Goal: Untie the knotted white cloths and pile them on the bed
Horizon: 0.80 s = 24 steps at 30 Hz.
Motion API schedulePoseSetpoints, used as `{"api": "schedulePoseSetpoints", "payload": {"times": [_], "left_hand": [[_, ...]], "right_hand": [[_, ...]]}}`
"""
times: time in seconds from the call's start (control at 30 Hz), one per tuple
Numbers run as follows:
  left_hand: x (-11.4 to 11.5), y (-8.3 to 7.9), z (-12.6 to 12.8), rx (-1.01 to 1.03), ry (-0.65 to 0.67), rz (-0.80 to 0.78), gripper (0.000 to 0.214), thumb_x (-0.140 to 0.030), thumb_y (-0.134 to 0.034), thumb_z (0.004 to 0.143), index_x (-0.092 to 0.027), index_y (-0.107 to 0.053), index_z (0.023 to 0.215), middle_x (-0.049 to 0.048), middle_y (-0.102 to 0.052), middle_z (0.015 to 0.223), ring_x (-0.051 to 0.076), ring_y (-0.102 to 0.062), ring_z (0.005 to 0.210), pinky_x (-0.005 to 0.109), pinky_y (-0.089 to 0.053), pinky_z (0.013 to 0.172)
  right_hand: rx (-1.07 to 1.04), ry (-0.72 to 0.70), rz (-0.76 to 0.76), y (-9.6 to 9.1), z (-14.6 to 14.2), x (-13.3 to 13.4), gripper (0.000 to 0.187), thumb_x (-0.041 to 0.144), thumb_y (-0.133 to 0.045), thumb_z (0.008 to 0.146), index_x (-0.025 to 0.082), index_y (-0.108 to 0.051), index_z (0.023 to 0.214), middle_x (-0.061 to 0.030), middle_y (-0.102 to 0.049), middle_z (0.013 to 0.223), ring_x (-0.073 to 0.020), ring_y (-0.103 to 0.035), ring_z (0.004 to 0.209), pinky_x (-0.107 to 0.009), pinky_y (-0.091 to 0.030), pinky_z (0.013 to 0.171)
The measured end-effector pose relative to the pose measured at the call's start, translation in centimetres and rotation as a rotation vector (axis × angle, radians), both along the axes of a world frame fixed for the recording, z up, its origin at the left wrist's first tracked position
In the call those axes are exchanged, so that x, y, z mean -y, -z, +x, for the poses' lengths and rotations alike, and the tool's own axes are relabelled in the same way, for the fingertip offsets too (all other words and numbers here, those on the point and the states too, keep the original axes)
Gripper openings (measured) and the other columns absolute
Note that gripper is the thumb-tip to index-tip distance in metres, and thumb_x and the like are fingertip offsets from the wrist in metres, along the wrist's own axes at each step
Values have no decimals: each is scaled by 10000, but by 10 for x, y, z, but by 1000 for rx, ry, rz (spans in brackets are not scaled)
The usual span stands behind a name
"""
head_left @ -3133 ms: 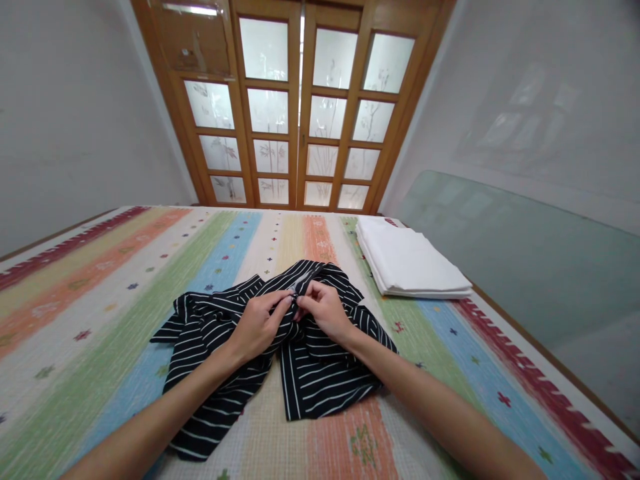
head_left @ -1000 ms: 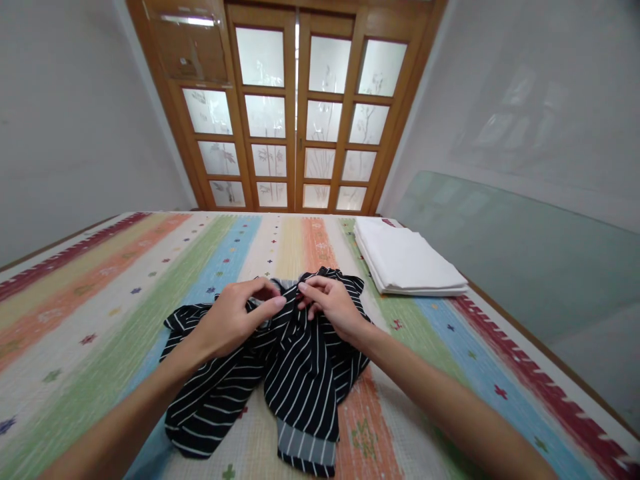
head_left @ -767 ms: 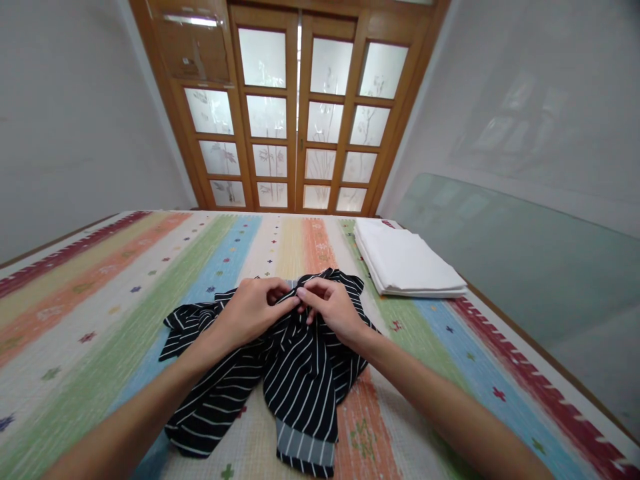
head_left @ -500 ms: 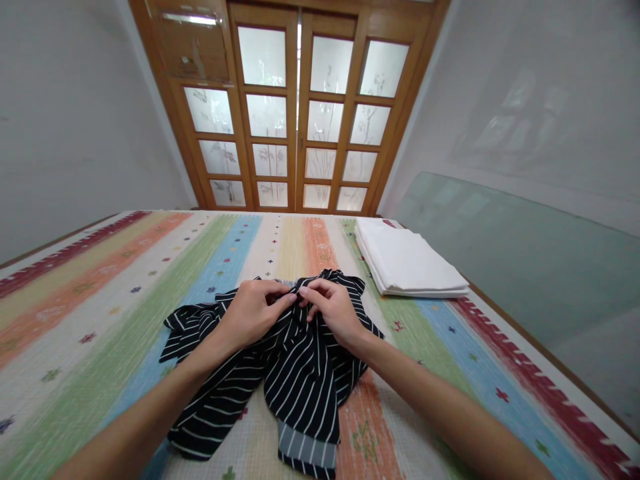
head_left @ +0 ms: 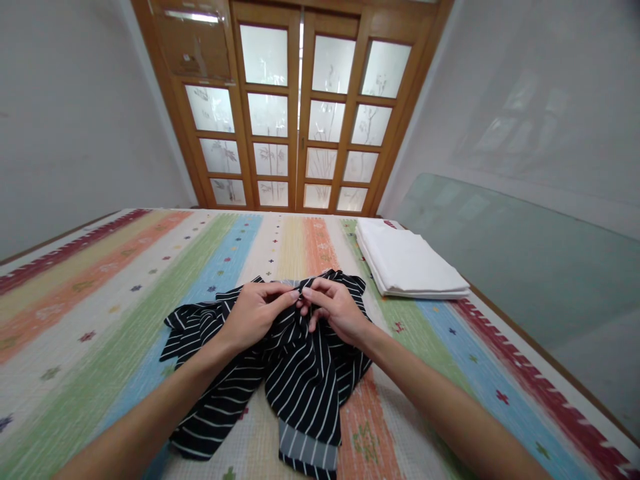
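A black garment with thin white stripes (head_left: 305, 380), probably a shirt, lies crumpled on the striped bedspread, with a grey band showing near its lower end. My left hand (head_left: 255, 312) pinches the cloth at the garment's upper middle between thumb and fingers. Right beside it, my right hand (head_left: 336, 308) pinches the same spot, its fingertips nearly touching those of the left. Whatever small part lies between the fingertips is hidden.
The bedspread (head_left: 115, 320) has coloured stripes and small motifs. A folded white cloth (head_left: 410, 260) lies to the right of the garment. Beyond the far edge stand wooden doors with frosted panes (head_left: 273, 117). A pale green panel (head_left: 515, 260) runs along the right wall.
Both hands stay at the same spot on the garment, with small finger movements. The right hand has shifted slightly right, and the cloth under its wrist has moved a little.
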<state>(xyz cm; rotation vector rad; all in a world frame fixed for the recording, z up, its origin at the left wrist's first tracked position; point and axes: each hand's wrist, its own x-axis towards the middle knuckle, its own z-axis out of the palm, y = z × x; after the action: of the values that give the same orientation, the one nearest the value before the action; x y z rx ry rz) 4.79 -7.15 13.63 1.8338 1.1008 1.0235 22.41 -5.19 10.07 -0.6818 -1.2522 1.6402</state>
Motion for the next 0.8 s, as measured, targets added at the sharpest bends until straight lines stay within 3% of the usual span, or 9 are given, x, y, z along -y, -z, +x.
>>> {"api": "schedulePoseSetpoints", "payload": {"times": [0.13, 0.27, 0.53, 0.8], "left_hand": [[2, 0, 2, 19, -50, 11, 230, -344, -613, 839, -180, -774, 853, 39, -764, 818, 187, -680, 775, 306, -533, 789], [3, 2, 3, 57, -58, -3, 219, -338, -630, 830, -182, -774, 884, 42, -765, 856, 187, -684, 806, 303, -533, 808], [3, 5, 3, 30, 4, -4, 236, -340, -615, 854, -193, -774, 949, 59, -765, 937, 190, -679, 844, 340, -513, 870], [6, 12, 7, -82, -14, 104, 253, -338, -586, 878, -190, -775, 958, 50, -740, 814, 165, -637, 720, 297, -498, 717]], "right_hand": [[12, -19, -18, 2, 0, 0, 371, 452, -827, 680, 149, -614, 707, -16, -618, 653, -131, -597, 583, -189, -507, 406], [-11, 48, -1, 3, -1, -2, 354, 411, -841, 668, 150, -601, 667, 15, -581, 605, -84, -539, 485, -163, -438, 398], [-39, 92, -1, 1, -1, -2, 367, 368, -836, 630, 161, -538, 570, 49, -498, 525, -62, -458, 424, -176, -339, 408], [194, 146, 183, 0, 5, -2, 290, 334, -696, 688, 197, -467, 573, 71, -441, 428, -72, -383, 374, -191, -256, 394]]}}
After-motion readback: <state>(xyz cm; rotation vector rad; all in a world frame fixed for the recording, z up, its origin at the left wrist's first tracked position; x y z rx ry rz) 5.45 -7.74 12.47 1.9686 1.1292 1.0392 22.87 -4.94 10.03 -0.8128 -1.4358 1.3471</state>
